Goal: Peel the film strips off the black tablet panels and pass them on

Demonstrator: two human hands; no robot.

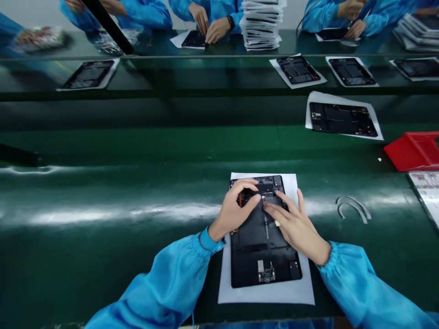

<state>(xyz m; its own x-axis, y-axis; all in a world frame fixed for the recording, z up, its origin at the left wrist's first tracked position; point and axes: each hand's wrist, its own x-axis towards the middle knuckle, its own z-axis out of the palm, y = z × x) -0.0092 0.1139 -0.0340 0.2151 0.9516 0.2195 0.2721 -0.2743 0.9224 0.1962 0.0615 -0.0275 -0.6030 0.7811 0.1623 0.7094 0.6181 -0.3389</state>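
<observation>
Green bench [103,269], one opened tablet [248,237] on one white sheet [274,294], left hand [235,212], fingers [244,184] parted, right hand [300,230], fingers spread

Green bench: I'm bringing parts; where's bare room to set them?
The bench left of the left sleeve is broadly bare. It's crowded at the open device and, farther right, near curved strips and the red bin.

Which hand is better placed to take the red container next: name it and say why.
Probably the right hand: it is nearer the red container, while the left hand is farther away.
</observation>
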